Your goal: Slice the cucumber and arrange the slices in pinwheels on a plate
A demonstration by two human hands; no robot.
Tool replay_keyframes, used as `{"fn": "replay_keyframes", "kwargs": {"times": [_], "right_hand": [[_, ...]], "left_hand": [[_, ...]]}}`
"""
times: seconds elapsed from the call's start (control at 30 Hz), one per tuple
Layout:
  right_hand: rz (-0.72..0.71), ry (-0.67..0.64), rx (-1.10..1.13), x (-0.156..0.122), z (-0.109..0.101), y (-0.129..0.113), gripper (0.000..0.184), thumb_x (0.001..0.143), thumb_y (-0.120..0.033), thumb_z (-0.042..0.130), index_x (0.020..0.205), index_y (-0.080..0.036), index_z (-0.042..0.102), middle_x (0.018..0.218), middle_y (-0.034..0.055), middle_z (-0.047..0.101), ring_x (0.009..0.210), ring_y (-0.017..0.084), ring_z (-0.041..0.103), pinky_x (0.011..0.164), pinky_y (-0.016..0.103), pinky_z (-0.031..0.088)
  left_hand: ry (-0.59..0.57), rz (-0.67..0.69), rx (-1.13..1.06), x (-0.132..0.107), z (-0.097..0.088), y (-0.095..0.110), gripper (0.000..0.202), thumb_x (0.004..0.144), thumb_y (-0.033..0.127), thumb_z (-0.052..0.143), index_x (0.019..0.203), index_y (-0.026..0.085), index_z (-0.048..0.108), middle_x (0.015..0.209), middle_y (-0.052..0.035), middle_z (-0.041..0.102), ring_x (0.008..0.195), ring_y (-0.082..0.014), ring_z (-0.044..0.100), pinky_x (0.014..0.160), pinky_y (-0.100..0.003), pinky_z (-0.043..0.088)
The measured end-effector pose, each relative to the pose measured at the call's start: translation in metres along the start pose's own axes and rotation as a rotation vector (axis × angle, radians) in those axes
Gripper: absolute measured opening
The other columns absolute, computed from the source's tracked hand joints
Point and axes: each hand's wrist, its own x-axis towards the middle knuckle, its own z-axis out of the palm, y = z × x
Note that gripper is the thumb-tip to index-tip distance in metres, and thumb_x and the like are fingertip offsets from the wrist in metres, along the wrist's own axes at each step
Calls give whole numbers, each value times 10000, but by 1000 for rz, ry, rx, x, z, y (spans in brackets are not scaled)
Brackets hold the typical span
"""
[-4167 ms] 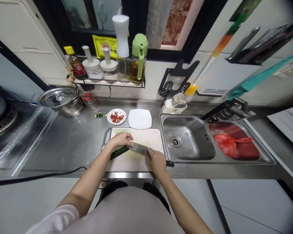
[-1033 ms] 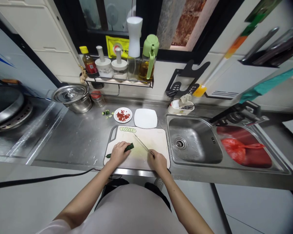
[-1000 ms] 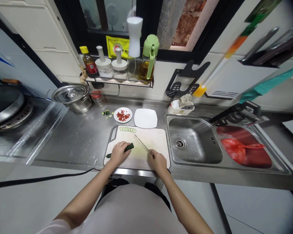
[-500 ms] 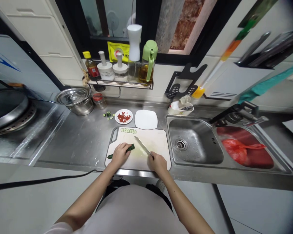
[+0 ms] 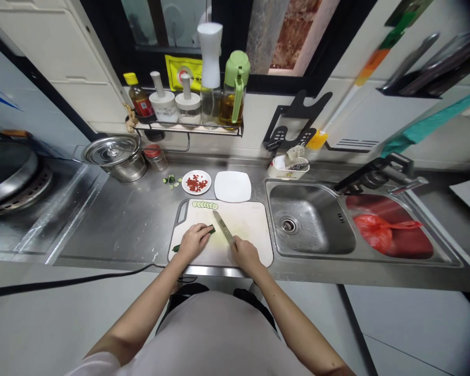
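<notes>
A white cutting board lies on the steel counter in front of me. My left hand is curled over a dark green cucumber, pressing it onto the board; only its two ends show. My right hand grips the handle of a knife, whose blade points up and left and stands just right of the cucumber's cut end. A row of cucumber slices lies along the board's far edge.
Behind the board stand a small plate of red chopped bits and a bare white plate, with cucumber scraps to their left. A lidded steel pot sits at the left, a sink at the right, a red bag in the far basin.
The knife has swung left and closer to the cucumber's cut end. My left hand has slid forward over the cucumber, so less of it shows. The camera shifted a little.
</notes>
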Motion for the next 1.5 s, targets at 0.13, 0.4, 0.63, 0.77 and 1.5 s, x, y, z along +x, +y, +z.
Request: {"fn": "replay_keyframes", "kwargs": {"times": [0.13, 0.4, 0.63, 0.77, 1.5], "right_hand": [[-27, 15, 14, 0, 2, -7, 277, 961, -228, 329, 1084, -182, 573, 959, 100, 700, 877, 216, 652, 685, 278, 376], [-43, 13, 36, -2, 1, -15, 265, 962, -229, 330, 1062, -179, 570, 936, 94, 695, 850, 210, 649, 655, 270, 358], [-40, -6, 17, -3, 2, -21, 252, 969, -228, 337, 1079, -184, 559, 958, 95, 688, 872, 206, 646, 691, 271, 375], [-33, -17, 28, -3, 3, -23, 276, 969, -232, 326, 1093, -179, 567, 978, 105, 687, 892, 214, 645, 709, 280, 387], [-54, -95, -18, -19, -3, -20, 282, 936, -166, 346, 1104, -144, 572, 1001, 135, 693, 935, 242, 657, 688, 292, 403]], "left_hand": [[8, 24, 14, 1, 2, -2, 313, 934, 278, 494, 1181, 280, 687, 1108, -61, 649, 1029, -185, 579, 920, -324, 485], [9, 34, 35, 0, 5, -5, 318, 942, 268, 489, 1192, 289, 684, 1097, -68, 654, 997, -184, 574, 907, -334, 491], [21, 41, 37, 0, 8, -8, 325, 933, 253, 494, 1195, 293, 682, 1097, -67, 650, 988, -187, 567, 893, -341, 495], [15, 43, 38, 0, 9, -9, 325, 934, 247, 488, 1188, 294, 685, 1105, -61, 649, 993, -186, 568, 896, -331, 490], [83, 90, 13, 1, 10, -10, 282, 938, 246, 507, 1139, 254, 704, 1073, -60, 668, 968, -181, 583, 865, -325, 496]]}}
